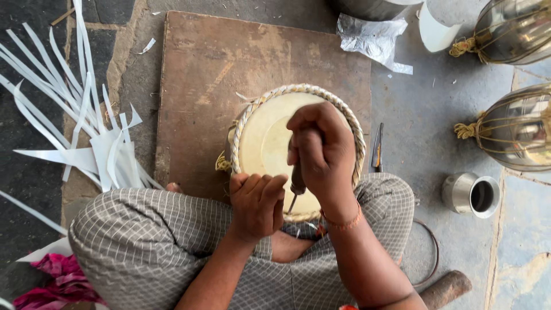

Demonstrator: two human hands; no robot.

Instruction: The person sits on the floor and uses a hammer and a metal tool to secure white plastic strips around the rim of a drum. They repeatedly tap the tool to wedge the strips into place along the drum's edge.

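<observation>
Cream drumhead point(265, 138), smooth, ringed by braided lacing, rests between our knees; our right hand point(321, 152) fists a wooden-handled awl point(297, 186), our left hand point(257, 202) curls loosely against the rim.

I see soft, even daylight with only faint shadows under the hands. Bright glare streaks the metal pots point(516, 129) at the right edge, where they also bulge from lens distortion. Focus is sharp throughout, with no motion blur.
</observation>
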